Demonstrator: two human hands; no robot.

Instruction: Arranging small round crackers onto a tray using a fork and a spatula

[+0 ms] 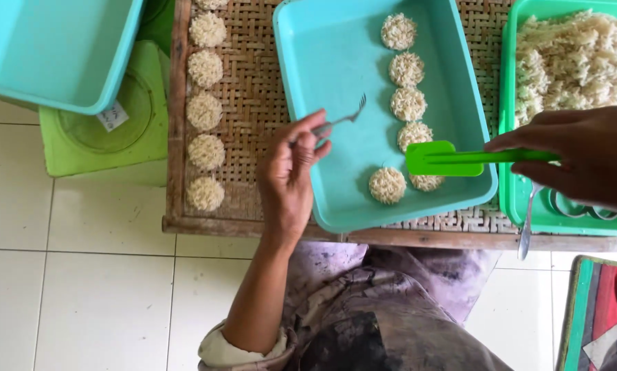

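White floor tiles under woven worktop [253, 62] | left hand [291, 175] fingers pinch fork [343, 120] over teal tray [336, 55] | right hand [580, 154] grips green spatula [439, 159] touching noodle disc [427, 181] by tray's near wall | I judge disc could crumble if blade tilts

The turquoise tray [336, 62] has open floor across its nine o'clock half; a column of round noodle cakes [408, 103] blocks its three o'clock side, with the green spatula [435, 158] lying over the lowest ones. On the woven mat [253, 82], another column of cakes [205, 110] lines the nine o'clock edge, leaving a bare strip between it and the tray.
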